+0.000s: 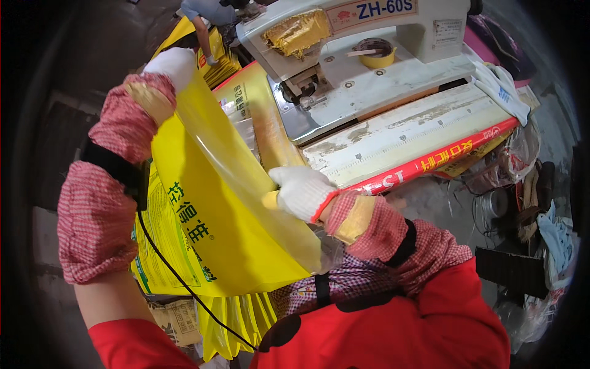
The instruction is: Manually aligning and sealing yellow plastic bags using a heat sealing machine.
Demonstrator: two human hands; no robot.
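Note:
A large yellow plastic sack [239,252] with green printing hangs across my front, stretched between my two hands. My left hand [173,66], in a white knit glove, is closed on its far upper end. Its fingertips are partly hidden. In a white glove with a red cuff edge, my right hand [304,193] pinches the sack's edge nearer my body. A shiny translucent film [212,132] runs along the sack's edge between the hands. Just beyond the right hand stands a white industrial sewing machine [375,80].
A roll of yellow tape [377,54] sits on the machine's bed. White gloves [501,89] lie at the table's right end. Folded yellow sacks [236,323] stack below the held one. At the far left, another person's arm [201,40] reaches to more yellow sacks [220,66].

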